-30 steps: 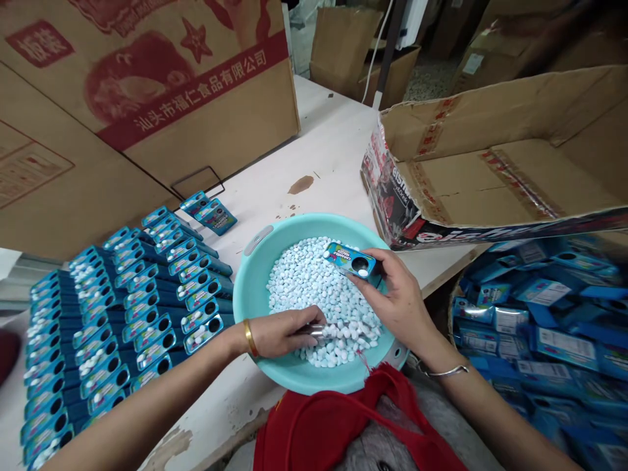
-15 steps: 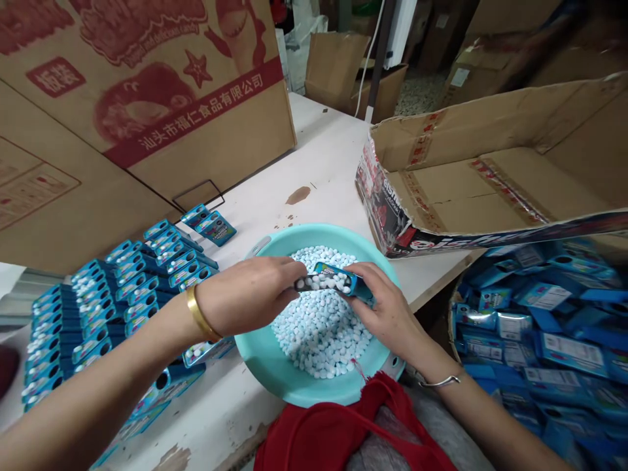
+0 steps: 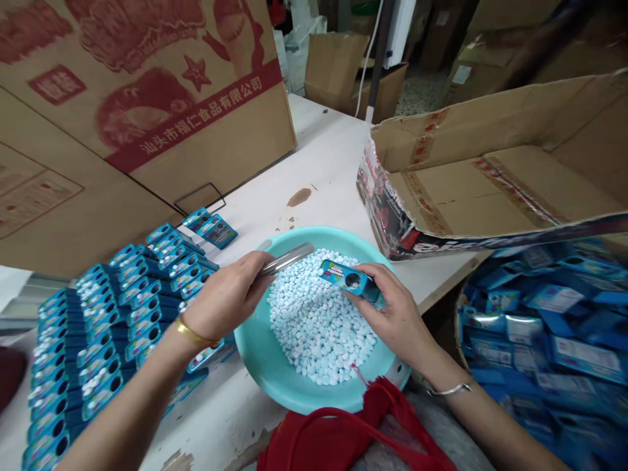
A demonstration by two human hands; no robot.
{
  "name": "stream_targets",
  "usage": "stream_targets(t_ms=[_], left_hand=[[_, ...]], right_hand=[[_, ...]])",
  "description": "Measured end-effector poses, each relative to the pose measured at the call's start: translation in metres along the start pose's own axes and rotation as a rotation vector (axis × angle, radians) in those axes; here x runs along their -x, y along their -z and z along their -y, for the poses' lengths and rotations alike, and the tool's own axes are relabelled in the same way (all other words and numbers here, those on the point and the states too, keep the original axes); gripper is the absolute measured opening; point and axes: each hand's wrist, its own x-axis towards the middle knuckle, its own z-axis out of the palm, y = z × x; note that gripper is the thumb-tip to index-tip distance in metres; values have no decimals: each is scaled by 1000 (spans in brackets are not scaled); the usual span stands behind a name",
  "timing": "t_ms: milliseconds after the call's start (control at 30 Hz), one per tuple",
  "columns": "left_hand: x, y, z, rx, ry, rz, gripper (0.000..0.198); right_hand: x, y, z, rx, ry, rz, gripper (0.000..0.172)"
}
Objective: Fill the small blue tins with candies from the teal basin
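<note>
My left hand [image 3: 233, 291] is closed around a shiny metal scoop [image 3: 290, 258], shaped like a narrow trough, over the left side of a turquoise basin [image 3: 262, 379]. Small pale blue and white candies [image 3: 318, 333] fill the bottom of the basin. Above them, my right hand [image 3: 395, 311] grips a small blue candy box [image 3: 338, 273] by its right end. A round hole in the box's upward side shows white candies inside. The scoop and the box are apart.
Rows of blue candy boxes [image 3: 142, 294] stand on the white table [image 3: 333, 170] at left, many with candies at their holes. Large printed cartons [image 3: 206, 157] rise behind. An open cardboard tray [image 3: 490, 190] is at right, above a container of blue boxes [image 3: 544, 340].
My left hand has drawn the scoop back left, away from the box. Candies that lay along the scoop at the box are gone from it, and the box's hole now shows.
</note>
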Motion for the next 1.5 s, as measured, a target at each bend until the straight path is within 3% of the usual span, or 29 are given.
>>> stream_targets(t_ms=[67, 133, 233, 367, 433, 533, 600, 667, 800, 933, 1033, 1200, 1367, 1500], left_hand=[[4, -21, 8, 179, -16, -165, 25], [5, -36, 6, 305, -92, -264, 47], [-1, -48, -5, 395, -210, -214, 76], [-11, -47, -15, 420, -356, 9, 42], [-13, -40, -10, 420, -346, -38, 30], [-15, -23, 21, 364, -209, -292, 29], [-17, -13, 55, 271, -71, -468, 29], [-20, -9, 95, 140, 115, -551, 27], [-27, -24, 161, -91, 474, -421, 25], [-29, -47, 195, -154, 565, -314, 23], [-27, -53, 204, -206, 585, -262, 22], [-37, -45, 210, -269, 511, -132, 46], [-50, -41, 220, -312, 514, -5, 45], [-46, -34, 226, -322, 502, 1, 48]], right_hand=[[3, 0, 0, -2, 12, 43, 30], [6, 1, -1, -17, 35, 121, 30], [12, 0, -5, -47, 74, 210, 31], [19, -6, -12, -75, 9, 197, 31], [20, -9, -14, -128, -68, 139, 40], [19, -10, -13, -187, -143, 57, 56], [17, -9, -11, -140, -128, 77, 52], [14, -6, -8, -66, -91, 127, 43], [13, -5, -7, -4, -60, 159, 38], [16, -8, -14, 34, -62, 166, 38], [18, -9, -20, 82, -9, 193, 37], [17, -8, -26, 115, 53, 247, 38], [16, -7, -19, 101, 7, 259, 35], [10, -6, -2, 45, -55, 270, 32]])
